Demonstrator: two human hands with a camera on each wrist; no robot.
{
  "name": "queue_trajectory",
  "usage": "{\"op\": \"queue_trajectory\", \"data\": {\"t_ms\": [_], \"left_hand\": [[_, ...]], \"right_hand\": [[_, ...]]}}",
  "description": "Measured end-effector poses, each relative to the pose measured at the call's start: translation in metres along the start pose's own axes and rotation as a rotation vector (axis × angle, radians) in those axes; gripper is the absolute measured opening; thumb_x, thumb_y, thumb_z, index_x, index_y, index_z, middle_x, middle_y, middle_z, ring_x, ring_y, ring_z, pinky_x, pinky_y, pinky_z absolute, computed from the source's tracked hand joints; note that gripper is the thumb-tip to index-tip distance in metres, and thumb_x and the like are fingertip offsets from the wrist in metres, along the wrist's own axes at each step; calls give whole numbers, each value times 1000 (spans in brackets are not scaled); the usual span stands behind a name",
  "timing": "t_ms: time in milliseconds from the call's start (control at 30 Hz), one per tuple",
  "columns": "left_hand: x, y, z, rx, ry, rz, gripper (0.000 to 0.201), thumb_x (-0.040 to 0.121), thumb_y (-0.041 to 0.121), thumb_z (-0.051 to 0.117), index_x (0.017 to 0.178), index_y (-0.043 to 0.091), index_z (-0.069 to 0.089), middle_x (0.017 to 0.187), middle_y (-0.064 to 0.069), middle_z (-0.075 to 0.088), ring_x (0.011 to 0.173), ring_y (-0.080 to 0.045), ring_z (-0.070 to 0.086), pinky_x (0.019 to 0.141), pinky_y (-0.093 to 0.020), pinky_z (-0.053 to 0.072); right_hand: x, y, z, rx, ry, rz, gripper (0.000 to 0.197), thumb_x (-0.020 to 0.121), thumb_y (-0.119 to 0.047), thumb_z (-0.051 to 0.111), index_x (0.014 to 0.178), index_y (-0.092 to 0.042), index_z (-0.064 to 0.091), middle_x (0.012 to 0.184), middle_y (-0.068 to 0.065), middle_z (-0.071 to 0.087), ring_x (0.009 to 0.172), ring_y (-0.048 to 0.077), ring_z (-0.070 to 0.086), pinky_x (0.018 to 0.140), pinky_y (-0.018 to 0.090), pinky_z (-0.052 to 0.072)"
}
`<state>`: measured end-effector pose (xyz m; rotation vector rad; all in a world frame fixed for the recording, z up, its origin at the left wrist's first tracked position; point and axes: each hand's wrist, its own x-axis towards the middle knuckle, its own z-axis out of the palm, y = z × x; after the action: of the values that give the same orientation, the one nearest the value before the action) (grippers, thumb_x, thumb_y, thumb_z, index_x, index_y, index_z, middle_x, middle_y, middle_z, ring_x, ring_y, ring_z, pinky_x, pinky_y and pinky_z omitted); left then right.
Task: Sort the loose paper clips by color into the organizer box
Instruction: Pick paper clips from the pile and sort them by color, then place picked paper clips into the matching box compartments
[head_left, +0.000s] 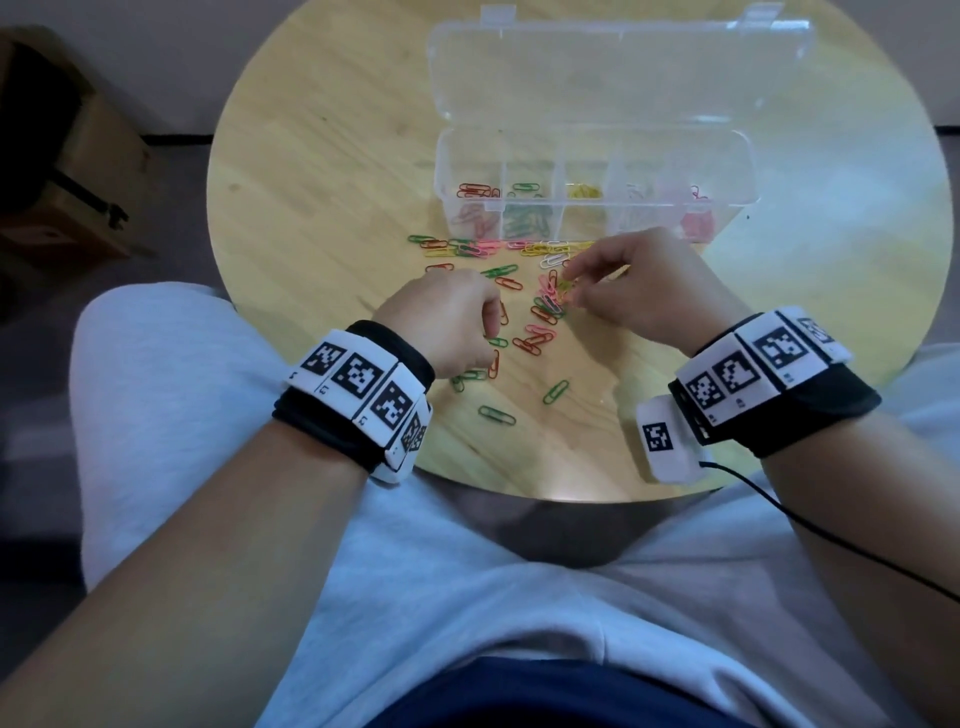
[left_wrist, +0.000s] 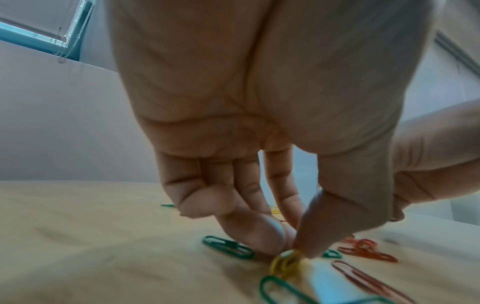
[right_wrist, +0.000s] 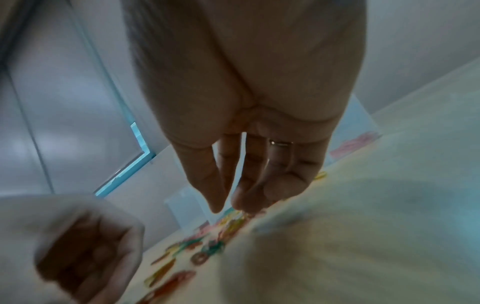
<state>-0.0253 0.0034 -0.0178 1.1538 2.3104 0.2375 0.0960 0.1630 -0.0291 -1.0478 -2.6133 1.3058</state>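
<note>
Upper centre of the head view, on the round wooden table (head_left: 311, 171): we see a clear organizer box (head_left: 595, 182), lid (head_left: 618, 73) thrown back. We count five compartments side by side; from the frame's left they hold red, green, yellow, white and pink clips.

Below the box, mid-frame, loose paper clips (head_left: 540, 306) of mixed colours lie scattered between the two hands, with a few green ones lower down.

Left hand (head_left: 447, 322): fingers curled downward. In the left wrist view we see thumb and fingertips (left_wrist: 262, 236) pinching a small bunch of yellow clips (left_wrist: 285, 265) right at the tabletop, a green clip (left_wrist: 227, 246) just beside.

Right hand (head_left: 628, 291): fingers bent down over the pile's upper right. The right wrist view is blurred; thumb and fingertips (right_wrist: 249, 199) sit narrowly apart just above the clips, and we cannot tell whether they hold one. A ring (right_wrist: 280, 143) shows on one finger.
</note>
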Motion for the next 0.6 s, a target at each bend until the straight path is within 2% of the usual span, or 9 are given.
{"op": "queue_trajectory", "data": {"t_ms": [67, 133, 233, 300, 400, 467, 533, 600], "left_hand": [[0, 1, -2, -19, 30, 3, 11, 75, 16, 69, 83, 24, 67, 76, 14, 58, 81, -13, 59, 65, -27, 46], [0, 1, -5, -111, 81, -22, 10, 78, 16, 66, 81, 24, 71, 72, 15, 58, 75, -8, 57, 61, -22, 41], [1, -2, -12, -291, 110, -64, 17, 82, 14, 60, 76, 21, 74, 65, 15, 62, 68, -1, 59, 58, -18, 41], [2, -4, -16, -338, 79, -69, 18, 84, 16, 59, 76, 18, 75, 63, 14, 64, 66, -5, 65, 60, -22, 45], [7, -6, -18, -343, 41, -68, 19, 85, 14, 58, 77, 18, 74, 60, 9, 65, 62, -8, 66, 62, -24, 47], [11, -8, -18, -357, 33, -80, 24, 86, 8, 54, 77, 20, 73, 62, 8, 66, 62, -7, 66, 65, -26, 50], [15, -8, -18, -368, 28, -93, 30, 86, 3, 49, 76, 23, 69, 69, 4, 67, 70, -11, 67, 72, -28, 52], [18, -7, -20, -359, 51, -90, 34, 86, -2, 45, 73, 23, 65, 80, 5, 67, 89, -15, 66, 76, -28, 47]], "right_hand": [[1, -5, 4, -123, -8, -23, 20, 82, -13, 72, 97, -25, 76, 88, -4, 68, 64, 0, 52, 50, 0, 35], [2, -9, 6, -188, -17, -23, 22, 83, -12, 70, 100, -24, 76, 90, -4, 69, 65, 0, 52, 51, -1, 34], [2, -11, 6, -259, -29, 3, 21, 81, -10, 71, 97, -23, 78, 88, -6, 68, 75, 5, 56, 69, 12, 41], [1, -11, 5, -290, -44, 14, 20, 80, -9, 72, 92, -24, 79, 80, -8, 66, 77, 8, 59, 72, 17, 43], [-1, -11, 3, -289, -51, 34, 16, 79, -10, 74, 86, -24, 78, 80, -5, 68, 77, 11, 63, 69, 19, 46], [-2, -10, 3, -288, -55, 33, 13, 78, -11, 75, 83, -23, 78, 78, -5, 68, 74, 11, 62, 62, 18, 46], [-2, -7, 2, -280, -65, 38, 10, 79, -13, 75, 81, -22, 78, 75, -8, 66, 67, 5, 57, 52, 13, 41], [-3, -4, 0, -269, -73, 51, 7, 80, -16, 74, 78, -21, 78, 74, -9, 67, 63, 1, 54, 48, 11, 38]]}}
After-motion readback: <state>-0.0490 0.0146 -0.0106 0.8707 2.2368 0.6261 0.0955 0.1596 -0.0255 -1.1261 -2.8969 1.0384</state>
